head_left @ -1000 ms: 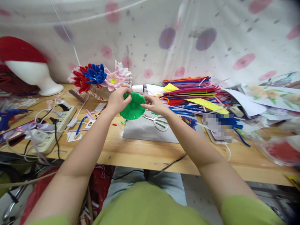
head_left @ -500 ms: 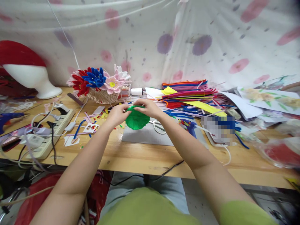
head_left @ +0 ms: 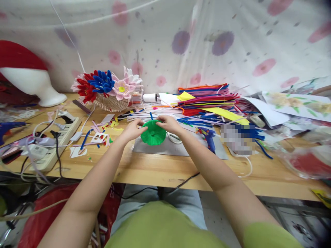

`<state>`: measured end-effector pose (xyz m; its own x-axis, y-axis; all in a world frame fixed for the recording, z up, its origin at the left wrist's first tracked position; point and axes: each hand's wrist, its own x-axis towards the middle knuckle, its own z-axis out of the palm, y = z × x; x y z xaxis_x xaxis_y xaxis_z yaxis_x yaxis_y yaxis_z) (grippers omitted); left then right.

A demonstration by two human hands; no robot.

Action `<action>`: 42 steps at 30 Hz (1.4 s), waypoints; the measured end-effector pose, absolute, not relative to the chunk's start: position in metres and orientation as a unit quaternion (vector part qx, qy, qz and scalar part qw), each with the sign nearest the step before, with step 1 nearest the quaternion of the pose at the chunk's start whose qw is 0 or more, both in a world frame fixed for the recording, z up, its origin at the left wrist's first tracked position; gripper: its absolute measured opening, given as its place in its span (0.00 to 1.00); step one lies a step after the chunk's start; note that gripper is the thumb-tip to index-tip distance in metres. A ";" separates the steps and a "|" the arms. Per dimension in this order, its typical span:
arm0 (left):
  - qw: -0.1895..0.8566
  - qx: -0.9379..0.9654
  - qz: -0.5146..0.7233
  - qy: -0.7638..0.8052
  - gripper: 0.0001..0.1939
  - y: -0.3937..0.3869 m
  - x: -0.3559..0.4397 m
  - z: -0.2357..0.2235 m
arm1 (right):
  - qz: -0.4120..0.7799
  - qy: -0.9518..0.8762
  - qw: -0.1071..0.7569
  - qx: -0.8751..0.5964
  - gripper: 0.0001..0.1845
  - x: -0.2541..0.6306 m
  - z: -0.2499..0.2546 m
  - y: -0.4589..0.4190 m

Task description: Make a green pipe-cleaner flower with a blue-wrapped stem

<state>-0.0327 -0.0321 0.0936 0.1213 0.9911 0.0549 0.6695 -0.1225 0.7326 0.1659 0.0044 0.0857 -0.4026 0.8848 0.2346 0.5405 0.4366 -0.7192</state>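
Both my hands hold a round green pipe-cleaner flower (head_left: 153,133) just above a grey mat (head_left: 165,147) on the wooden table (head_left: 160,170). My left hand (head_left: 133,129) pinches its left rim with closed fingers. My right hand (head_left: 168,124) pinches the upper right rim. The flower faces me, its centre showing. White-handled scissors (head_left: 175,138) lie on the mat, partly hidden behind my right wrist.
A fan with red, blue and pink flowers (head_left: 106,88) stands at the back left. A stack of coloured pipe cleaners (head_left: 207,101) lies at the back right. A power strip with cables (head_left: 55,139) is on the left, a blue glue gun (head_left: 209,137) right of the mat.
Both hands have lowered the green flower toward the mat, and it has turned from edge-on to facing me. The camera view shifted slightly.
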 end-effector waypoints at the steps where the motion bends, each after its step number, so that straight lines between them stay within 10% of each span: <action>1: 0.275 0.702 0.295 0.587 0.15 -0.032 -0.031 0.093 | 0.276 -0.792 0.307 -0.450 0.09 0.165 0.083 0.005; 42: 0.184 0.758 0.284 0.558 0.11 -0.022 -0.015 0.088 | 0.177 -0.856 0.241 -0.422 0.13 0.156 0.085 -0.001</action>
